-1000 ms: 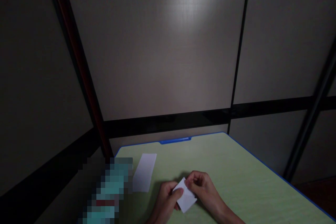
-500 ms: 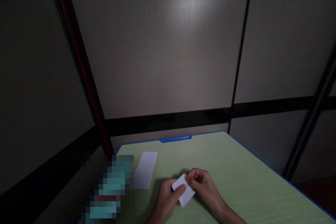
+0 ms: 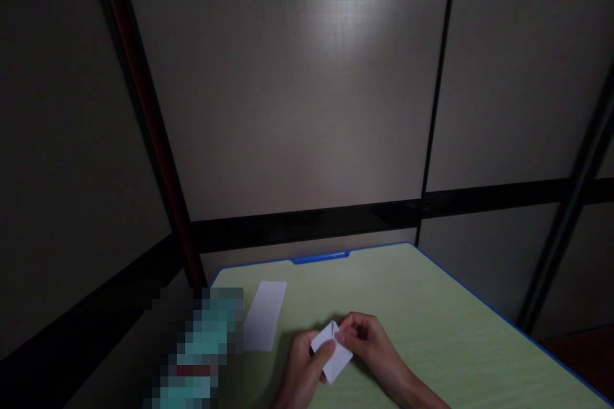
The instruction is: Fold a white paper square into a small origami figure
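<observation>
The room is dim, with one soft patch of light on the pale wall panel (image 3: pixel 355 6) behind the surface (image 3: pixel 432 332), a light green top with a thin blue rim. Both hands are down by its near edge, a little left of the middle, closed together on a small folded piece of white paper (image 3: pixel 332 356).

The left hand (image 3: pixel 303 367) comes up from the near edge and grips the paper's left side, its thumb lying across the top face. The right hand (image 3: pixel 370 340) reaches in from the right and pinches the paper's far upper corner between thumb and fingertips, where a small flap stands up to a point. The rest of the right hand's fingers are curled in. The paper is tilted, one corner pointing toward the near edge. Whether its lower corner rests on the surface or hangs just clear of it I cannot tell; a shadow lies under the hands.

Off to the left, well apart from the hands, a second white paper slip (image 3: pixel 263 315) lies flat on the surface near its left edge, a long narrow rectangle running from the near side toward the far left corner. At the middle of the far edge the blue rim thickens into a short raised strip (image 3: pixel 320 257). Dark bars (image 3: pixel 307 223) cross the wall behind it.
</observation>
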### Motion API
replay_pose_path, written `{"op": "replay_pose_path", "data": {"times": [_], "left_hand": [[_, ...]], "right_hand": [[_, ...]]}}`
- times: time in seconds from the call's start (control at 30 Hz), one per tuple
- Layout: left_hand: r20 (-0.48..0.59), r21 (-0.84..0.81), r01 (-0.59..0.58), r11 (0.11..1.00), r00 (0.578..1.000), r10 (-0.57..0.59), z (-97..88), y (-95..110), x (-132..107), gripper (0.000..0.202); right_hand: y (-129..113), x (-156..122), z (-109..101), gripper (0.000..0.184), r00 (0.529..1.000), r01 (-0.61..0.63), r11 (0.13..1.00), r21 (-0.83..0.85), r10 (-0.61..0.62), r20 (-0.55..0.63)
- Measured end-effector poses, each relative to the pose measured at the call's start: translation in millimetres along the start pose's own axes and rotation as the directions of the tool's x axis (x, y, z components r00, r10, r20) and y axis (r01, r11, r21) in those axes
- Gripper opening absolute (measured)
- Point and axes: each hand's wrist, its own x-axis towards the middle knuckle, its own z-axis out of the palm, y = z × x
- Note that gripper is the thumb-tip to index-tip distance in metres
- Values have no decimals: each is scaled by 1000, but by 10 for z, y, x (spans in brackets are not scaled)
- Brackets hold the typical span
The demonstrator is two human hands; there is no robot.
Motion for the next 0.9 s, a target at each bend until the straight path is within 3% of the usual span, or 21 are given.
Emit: {"op": "replay_pose_path", "data": {"times": [0.23,0.4,0.9], "left_hand": [[-19,-13,26,1000,999,-27,39,75,-35,38],[-26,6,-14,1000,1000,14,22,51,-33,37],[2,14,-45,999,999,45,-17,-30,-7,34]], "right_hand": [[3,-25,39,22,999,-33,994,100,34,-10],[8,-20,49,17,995,-70,989,133,79,-59],[57,-29,28,12,995,-32,975,219,52,-86]]}}
